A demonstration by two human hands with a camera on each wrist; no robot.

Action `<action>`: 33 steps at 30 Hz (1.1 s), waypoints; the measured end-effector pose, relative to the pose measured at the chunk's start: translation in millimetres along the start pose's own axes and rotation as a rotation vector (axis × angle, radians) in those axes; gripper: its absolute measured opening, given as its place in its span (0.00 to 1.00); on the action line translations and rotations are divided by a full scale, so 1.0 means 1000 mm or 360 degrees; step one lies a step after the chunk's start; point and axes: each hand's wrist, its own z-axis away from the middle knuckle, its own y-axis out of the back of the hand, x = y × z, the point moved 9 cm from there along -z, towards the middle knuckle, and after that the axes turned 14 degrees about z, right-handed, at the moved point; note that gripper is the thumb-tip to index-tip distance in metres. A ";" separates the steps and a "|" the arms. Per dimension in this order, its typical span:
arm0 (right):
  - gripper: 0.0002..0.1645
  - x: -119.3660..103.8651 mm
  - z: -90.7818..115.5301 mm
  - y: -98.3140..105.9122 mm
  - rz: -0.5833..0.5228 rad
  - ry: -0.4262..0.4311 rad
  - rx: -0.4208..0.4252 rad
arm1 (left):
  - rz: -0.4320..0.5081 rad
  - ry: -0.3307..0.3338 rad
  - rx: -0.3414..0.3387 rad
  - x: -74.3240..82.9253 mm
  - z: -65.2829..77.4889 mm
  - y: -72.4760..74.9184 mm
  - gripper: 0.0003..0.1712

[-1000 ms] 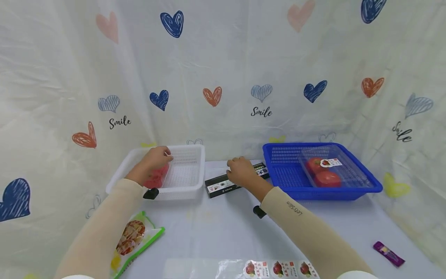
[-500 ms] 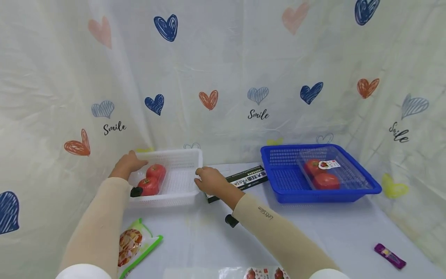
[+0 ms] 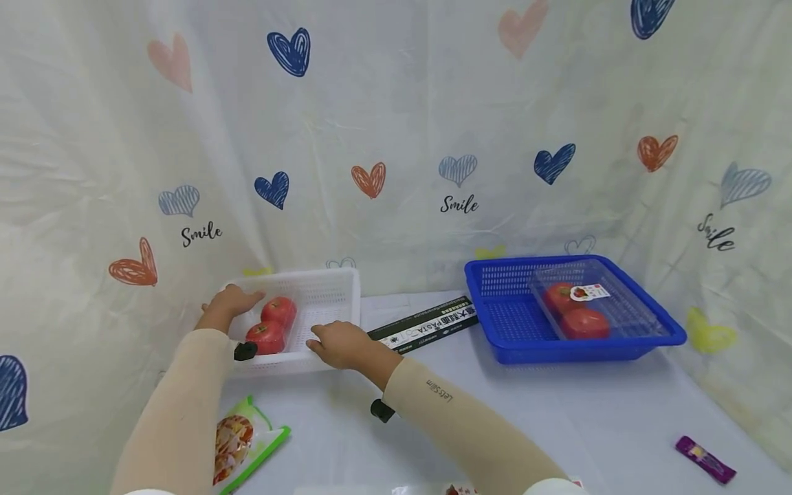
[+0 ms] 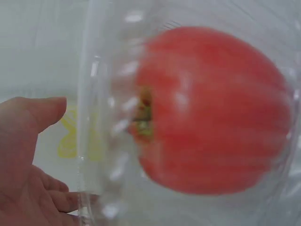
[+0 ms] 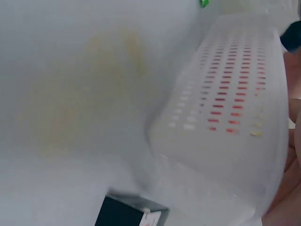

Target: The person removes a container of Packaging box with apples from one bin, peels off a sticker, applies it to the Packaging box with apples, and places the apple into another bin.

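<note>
Two red tomatoes (image 3: 267, 337) lie in a clear plastic container (image 4: 96, 70) at the left of the white basket (image 3: 331, 292). My left hand (image 3: 227, 303) is at the basket's left end, beside the container. In the left wrist view its thumb is apart from the clear wall, while the lower fingers reach that wall's edge; whether they touch it I cannot tell. My right hand (image 3: 343, 344) is over the basket's front right corner with fingers extended. The right wrist view shows this hand partly hidden behind the basket's rim.
A black-and-white pasta box (image 3: 433, 323) lies between the white basket and a blue basket (image 3: 504, 350). The blue one holds a labelled container of tomatoes (image 3: 584, 323). In front are a green-edged food bag (image 3: 238, 440), a sticker strip (image 3: 460, 489) and a purple packet (image 3: 705, 459).
My left hand has gone from above the tomatoes to the white basket's left end. The right hand has moved left from the pasta box to the basket's front right corner.
</note>
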 end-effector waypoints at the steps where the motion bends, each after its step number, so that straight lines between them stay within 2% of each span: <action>1: 0.31 -0.003 -0.001 -0.003 0.0024 -0.0005 -0.0023 | 0.0026 -0.0006 -0.0011 -0.001 -0.001 -0.001 0.42; 4: 0.34 -0.008 -0.005 -0.010 0.0078 -0.0048 -0.0044 | 0.0140 -0.0072 -0.0079 0.003 -0.005 -0.006 0.36; 6: 0.36 -0.008 -0.007 -0.012 0.0094 -0.0089 -0.0039 | 0.0226 -0.0106 -0.0168 0.010 -0.005 -0.012 0.34; 9: 0.40 -0.006 -0.008 -0.012 0.0081 -0.0159 -0.0031 | 0.0326 -0.0057 -0.0297 0.015 -0.007 -0.021 0.36; 11: 0.40 -0.005 -0.009 -0.010 0.0054 -0.0209 -0.0029 | 0.0355 0.0014 -0.0351 0.016 -0.009 -0.025 0.39; 14: 0.39 -0.003 -0.011 -0.009 -0.0010 -0.0275 -0.0034 | 0.0370 0.0091 -0.0364 0.012 -0.015 -0.027 0.44; 21: 0.34 -0.003 -0.018 -0.008 -0.0134 -0.0334 -0.0005 | 0.0506 0.0223 -0.0414 0.000 -0.018 -0.035 0.42; 27: 0.32 0.000 -0.017 -0.005 -0.0287 -0.0380 0.0012 | 0.0471 0.0164 -0.0394 0.009 -0.014 -0.028 0.46; 33: 0.29 0.003 -0.018 0.004 -0.0537 -0.0414 -0.0004 | 0.0533 0.0179 -0.0353 0.020 -0.004 -0.011 0.49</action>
